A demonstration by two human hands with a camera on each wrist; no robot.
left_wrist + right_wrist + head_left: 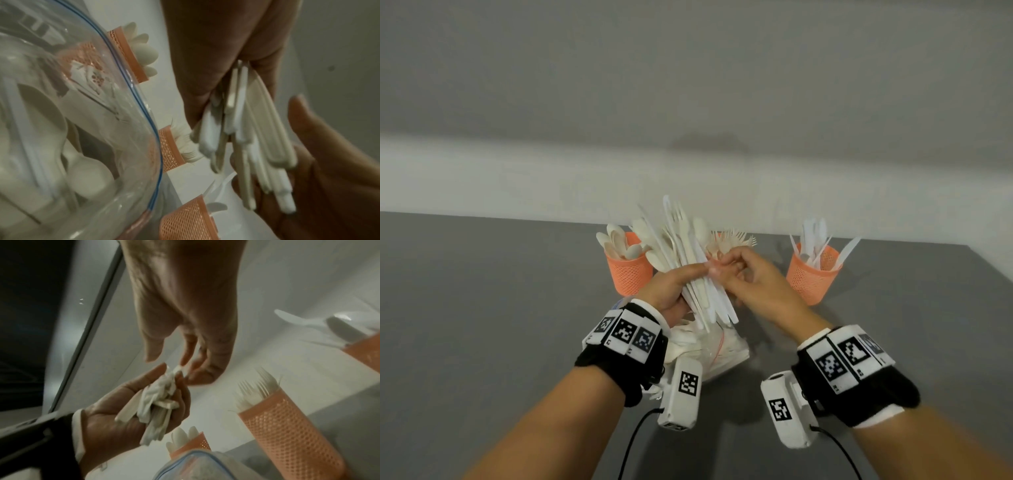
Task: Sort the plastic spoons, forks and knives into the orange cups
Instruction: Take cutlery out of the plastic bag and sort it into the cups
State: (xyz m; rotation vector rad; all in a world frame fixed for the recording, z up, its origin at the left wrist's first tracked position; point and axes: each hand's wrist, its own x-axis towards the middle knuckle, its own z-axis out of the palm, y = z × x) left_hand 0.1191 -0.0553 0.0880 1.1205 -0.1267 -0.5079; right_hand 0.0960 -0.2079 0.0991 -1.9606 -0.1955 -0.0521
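Your left hand [669, 291] holds a mixed bundle of white plastic cutlery [688, 263] above the grey desk [482, 291], its grip curled round the handles, with the working ends fanning up and away from you. Your right hand [753, 277] meets the bundle from the right, thumb and fingertips pinching at one piece near its middle; you cannot tell from the blur whether that piece is a spoon, fork or knife.

Beneath your hands a clear zip bag [722, 353] lies on the desk with more cutlery inside.

Three orange mesh cups stand behind the bundle. The left cup [628, 270] is filled with spoons, bowls up. The middle cup [287, 426] holds forks, tines up, and is mostly hidden by your hands in the head view. The right cup [813, 274] holds knives, standing well apart from your right hand.
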